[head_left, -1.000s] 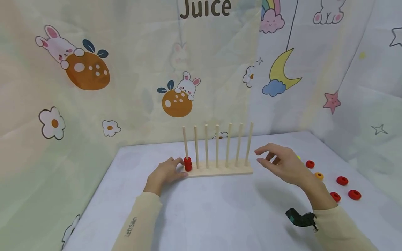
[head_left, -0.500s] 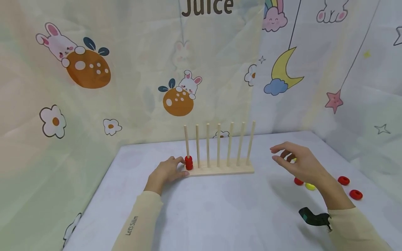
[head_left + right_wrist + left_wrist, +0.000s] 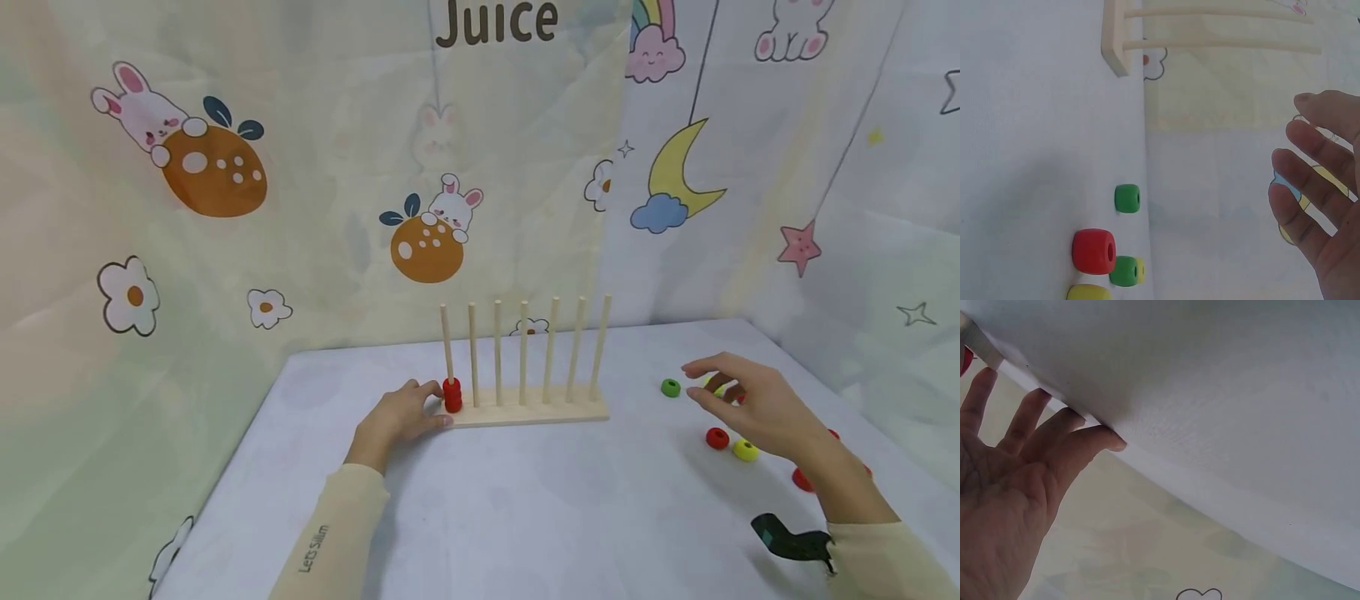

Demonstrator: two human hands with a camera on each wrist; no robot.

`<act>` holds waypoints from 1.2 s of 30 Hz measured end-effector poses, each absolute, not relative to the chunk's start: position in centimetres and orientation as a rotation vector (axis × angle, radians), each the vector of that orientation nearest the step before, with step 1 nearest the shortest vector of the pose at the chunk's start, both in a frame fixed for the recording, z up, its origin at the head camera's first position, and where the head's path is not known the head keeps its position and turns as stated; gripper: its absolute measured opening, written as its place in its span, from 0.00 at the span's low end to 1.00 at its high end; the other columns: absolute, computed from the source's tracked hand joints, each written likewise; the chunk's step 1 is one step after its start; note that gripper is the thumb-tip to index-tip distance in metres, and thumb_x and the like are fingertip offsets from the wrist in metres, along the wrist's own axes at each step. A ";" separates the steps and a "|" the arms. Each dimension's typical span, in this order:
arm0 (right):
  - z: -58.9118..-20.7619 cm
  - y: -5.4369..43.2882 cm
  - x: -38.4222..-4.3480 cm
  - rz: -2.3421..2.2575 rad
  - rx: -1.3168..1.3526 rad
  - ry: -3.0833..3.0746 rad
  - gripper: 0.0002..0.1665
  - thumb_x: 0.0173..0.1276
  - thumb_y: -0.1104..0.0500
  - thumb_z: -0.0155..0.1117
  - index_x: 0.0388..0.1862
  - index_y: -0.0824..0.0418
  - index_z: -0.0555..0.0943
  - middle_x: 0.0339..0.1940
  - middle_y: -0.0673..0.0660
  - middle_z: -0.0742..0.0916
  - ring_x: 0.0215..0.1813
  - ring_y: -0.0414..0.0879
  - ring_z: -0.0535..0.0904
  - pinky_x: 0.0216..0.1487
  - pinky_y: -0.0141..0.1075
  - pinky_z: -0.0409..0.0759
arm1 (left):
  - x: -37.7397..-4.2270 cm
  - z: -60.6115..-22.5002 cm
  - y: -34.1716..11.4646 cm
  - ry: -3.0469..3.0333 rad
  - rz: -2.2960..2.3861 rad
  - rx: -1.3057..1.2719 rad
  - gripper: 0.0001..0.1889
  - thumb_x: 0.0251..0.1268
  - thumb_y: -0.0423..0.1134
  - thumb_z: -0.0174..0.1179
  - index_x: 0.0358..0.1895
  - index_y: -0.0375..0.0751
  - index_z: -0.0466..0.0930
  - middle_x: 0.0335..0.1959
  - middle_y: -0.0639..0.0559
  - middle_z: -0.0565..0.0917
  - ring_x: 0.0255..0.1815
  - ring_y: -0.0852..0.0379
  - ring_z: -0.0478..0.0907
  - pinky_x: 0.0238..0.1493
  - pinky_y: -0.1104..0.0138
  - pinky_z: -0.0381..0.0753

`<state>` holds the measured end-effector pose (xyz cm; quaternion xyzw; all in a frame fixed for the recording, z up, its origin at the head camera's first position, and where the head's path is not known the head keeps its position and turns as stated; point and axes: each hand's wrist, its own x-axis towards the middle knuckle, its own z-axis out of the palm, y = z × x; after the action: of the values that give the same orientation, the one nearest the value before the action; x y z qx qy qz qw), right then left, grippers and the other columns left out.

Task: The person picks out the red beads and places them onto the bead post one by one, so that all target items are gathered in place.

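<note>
A pale wooden peg rack (image 3: 536,412) with a row of upright pegs stands toward the back of the table. Red beads (image 3: 452,396) are stacked on its leftmost peg. My left hand (image 3: 399,422) holds the left end of the base, thumb at the front corner and index finger beside the red beads. In the left wrist view, the fingers (image 3: 1025,419) reach down to the cloth by the base's end. My right hand (image 3: 761,408) hovers above the loose beads on the right, fingers loosely bent and apart, holding nothing. A green bead (image 3: 671,387) lies left of its fingertips.
Nearer the front lie a red bead (image 3: 717,438) and a yellow bead (image 3: 746,451). More red beads (image 3: 803,479) are partly hidden by the right forearm. Another green bead (image 3: 1124,271) shows in the right wrist view. A patterned curtain (image 3: 337,208) hangs behind the table.
My right hand has moved right, away from the rack's right end to over the loose beads, uncovering the green bead. The left hand has stayed at the rack's left end.
</note>
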<state>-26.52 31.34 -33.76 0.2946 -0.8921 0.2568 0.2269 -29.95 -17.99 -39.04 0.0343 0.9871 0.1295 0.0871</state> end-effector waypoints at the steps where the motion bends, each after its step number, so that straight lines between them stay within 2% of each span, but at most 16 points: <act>1: -33.9 31.6 -26.5 0.711 0.797 -2.471 0.23 0.63 0.66 0.75 0.55 0.51 0.83 0.49 0.43 0.85 0.40 0.29 0.79 0.40 0.21 0.79 | -29.9 -39.1 -17.9 2.941 0.384 0.111 0.31 0.64 0.58 0.69 0.69 0.57 0.74 0.58 0.44 0.77 0.51 0.38 0.80 0.56 0.40 0.80; 6: -34.6 32.6 -26.5 0.708 0.745 -2.506 0.22 0.65 0.63 0.75 0.56 0.50 0.82 0.49 0.43 0.84 0.42 0.26 0.77 0.40 0.20 0.78 | -29.9 -39.2 -17.6 2.949 0.382 0.140 0.30 0.65 0.58 0.69 0.67 0.57 0.74 0.58 0.44 0.77 0.50 0.38 0.81 0.55 0.41 0.81; 14: -35.6 33.4 -27.2 0.677 0.742 -2.508 0.23 0.63 0.63 0.77 0.56 0.51 0.83 0.48 0.42 0.84 0.41 0.27 0.77 0.38 0.21 0.78 | -30.0 -38.9 -17.6 2.943 0.377 0.128 0.30 0.64 0.59 0.69 0.67 0.57 0.74 0.58 0.44 0.77 0.52 0.38 0.80 0.55 0.41 0.81; 17: -36.0 33.9 -27.6 0.656 0.710 -2.546 0.24 0.62 0.62 0.78 0.56 0.52 0.82 0.49 0.46 0.85 0.42 0.29 0.78 0.37 0.21 0.78 | -30.1 -38.7 -17.7 2.941 0.369 0.125 0.30 0.64 0.59 0.69 0.68 0.58 0.74 0.59 0.44 0.77 0.52 0.37 0.80 0.56 0.40 0.80; 21: -36.4 34.5 -27.7 0.674 0.630 -2.687 0.26 0.64 0.59 0.77 0.60 0.55 0.80 0.54 0.58 0.85 0.47 0.47 0.83 0.35 0.25 0.80 | -30.1 -38.7 -17.8 2.931 0.368 0.104 0.30 0.65 0.59 0.68 0.68 0.58 0.74 0.60 0.44 0.77 0.53 0.36 0.80 0.56 0.39 0.80; 24: -36.8 34.7 -27.7 0.678 0.570 -2.793 0.29 0.64 0.58 0.77 0.63 0.58 0.78 0.57 0.64 0.82 0.49 0.61 0.83 0.33 0.27 0.81 | -30.0 -38.7 -17.8 2.929 0.367 0.100 0.30 0.65 0.59 0.68 0.68 0.57 0.74 0.59 0.43 0.77 0.53 0.35 0.80 0.57 0.39 0.80; 28: -37.4 34.7 -27.7 0.672 0.544 -2.876 0.33 0.63 0.57 0.77 0.65 0.60 0.76 0.59 0.67 0.80 0.50 0.62 0.83 0.34 0.28 0.81 | -29.9 -38.7 -17.9 2.929 0.364 0.099 0.31 0.65 0.59 0.68 0.69 0.57 0.74 0.59 0.44 0.77 0.53 0.36 0.80 0.57 0.39 0.80; 33: -37.9 34.5 -27.8 0.707 0.519 -2.966 0.34 0.64 0.54 0.76 0.66 0.61 0.75 0.61 0.71 0.79 0.52 0.65 0.83 0.39 0.43 0.87 | -29.7 -38.6 -18.0 2.925 0.361 0.102 0.30 0.65 0.58 0.68 0.69 0.57 0.73 0.59 0.44 0.77 0.53 0.36 0.80 0.57 0.39 0.80; 36: -37.9 34.6 -27.8 0.739 0.480 -3.024 0.35 0.65 0.53 0.76 0.68 0.63 0.74 0.62 0.73 0.78 0.53 0.67 0.83 0.39 0.47 0.88 | -29.6 -38.4 -17.9 2.926 0.367 0.116 0.30 0.66 0.58 0.68 0.69 0.57 0.73 0.60 0.44 0.76 0.53 0.36 0.80 0.57 0.39 0.80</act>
<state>-27.79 34.57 -37.88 0.1523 -0.9601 0.2347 -0.0041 -29.63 -17.90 -38.42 0.0391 0.9870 0.1238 0.0949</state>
